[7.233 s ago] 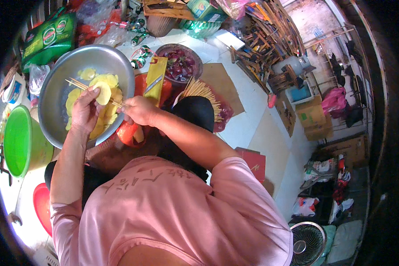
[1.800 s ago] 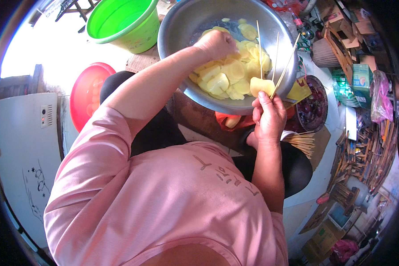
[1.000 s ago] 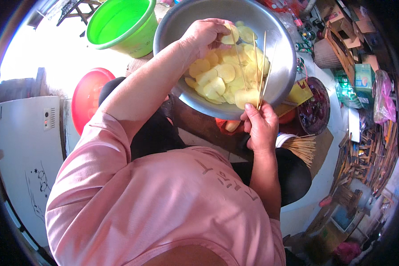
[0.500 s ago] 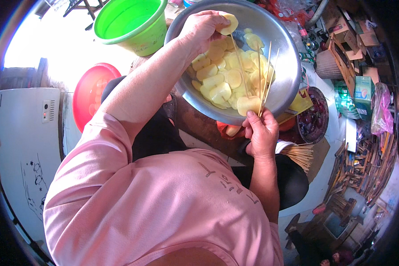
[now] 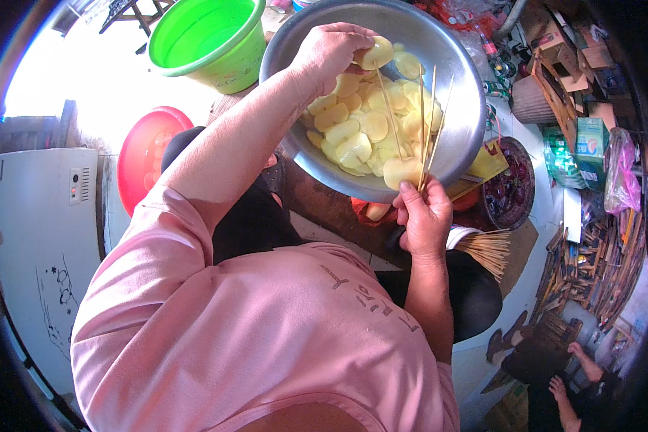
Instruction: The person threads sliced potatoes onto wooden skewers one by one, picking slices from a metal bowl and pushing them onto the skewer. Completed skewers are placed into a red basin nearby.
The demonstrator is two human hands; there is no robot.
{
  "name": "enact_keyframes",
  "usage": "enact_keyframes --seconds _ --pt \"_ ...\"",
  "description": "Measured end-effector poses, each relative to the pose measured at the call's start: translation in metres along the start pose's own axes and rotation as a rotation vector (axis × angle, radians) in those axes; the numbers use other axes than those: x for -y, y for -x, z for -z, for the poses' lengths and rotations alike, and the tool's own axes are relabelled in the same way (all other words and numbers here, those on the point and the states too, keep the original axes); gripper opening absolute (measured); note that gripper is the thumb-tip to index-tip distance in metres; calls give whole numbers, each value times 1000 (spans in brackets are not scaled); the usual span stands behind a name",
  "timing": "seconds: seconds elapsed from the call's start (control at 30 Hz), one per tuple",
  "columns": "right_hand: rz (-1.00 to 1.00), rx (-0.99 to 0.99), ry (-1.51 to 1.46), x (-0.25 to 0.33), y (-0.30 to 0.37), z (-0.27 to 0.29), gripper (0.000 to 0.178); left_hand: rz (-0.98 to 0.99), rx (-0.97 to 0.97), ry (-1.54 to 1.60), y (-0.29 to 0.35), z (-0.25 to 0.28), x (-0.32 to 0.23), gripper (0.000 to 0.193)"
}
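Several skewers, head view: long axes run from near toward far rim of the metal basin, tips fanned. Right hand pinches their lower ends and a yellow slice; left hand pinches an upper slice at the leftmost tip.

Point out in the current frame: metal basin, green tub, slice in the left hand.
Metal basin (image 5: 466, 115): head view, inner wall on its right side.
Green tub (image 5: 239, 65): head view, outer wall.
Yellow slice (image 5: 379, 52) in left hand (image 5: 330, 54): head view, flat face.
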State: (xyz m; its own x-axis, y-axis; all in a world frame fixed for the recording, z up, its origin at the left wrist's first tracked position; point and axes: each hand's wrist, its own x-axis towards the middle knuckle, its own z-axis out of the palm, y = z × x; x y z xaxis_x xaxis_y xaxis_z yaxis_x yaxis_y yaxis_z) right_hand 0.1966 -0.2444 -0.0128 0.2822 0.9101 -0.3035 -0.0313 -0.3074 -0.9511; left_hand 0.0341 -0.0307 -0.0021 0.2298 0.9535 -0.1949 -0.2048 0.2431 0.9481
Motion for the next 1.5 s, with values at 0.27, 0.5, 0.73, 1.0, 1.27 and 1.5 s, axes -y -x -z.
enact_keyframes --seconds 0.27,0.5,0.73,1.0,1.27,1.5 --pt "7 17 -18 -2 3 -4 14 214 85 82 -8 13 -3 18" --pt "8 -5 -34 -1 2 -1 12 351 427 -120 2 3 10 16" --pt "0 -27 -68 -3 -2 0 12 520 588 -235 42 -25 24 21" --pt "42 -70 -107 -1 -3 3 11 260 317 -152 11 -10 26 23" --pt "15 -144 -115 0 -4 5 12 -73 373 -1418 -2 -11 79 33" --pt "18 -123 -111 -1 -2 7 10 -220 396 -1388 -1 -20 85 23"
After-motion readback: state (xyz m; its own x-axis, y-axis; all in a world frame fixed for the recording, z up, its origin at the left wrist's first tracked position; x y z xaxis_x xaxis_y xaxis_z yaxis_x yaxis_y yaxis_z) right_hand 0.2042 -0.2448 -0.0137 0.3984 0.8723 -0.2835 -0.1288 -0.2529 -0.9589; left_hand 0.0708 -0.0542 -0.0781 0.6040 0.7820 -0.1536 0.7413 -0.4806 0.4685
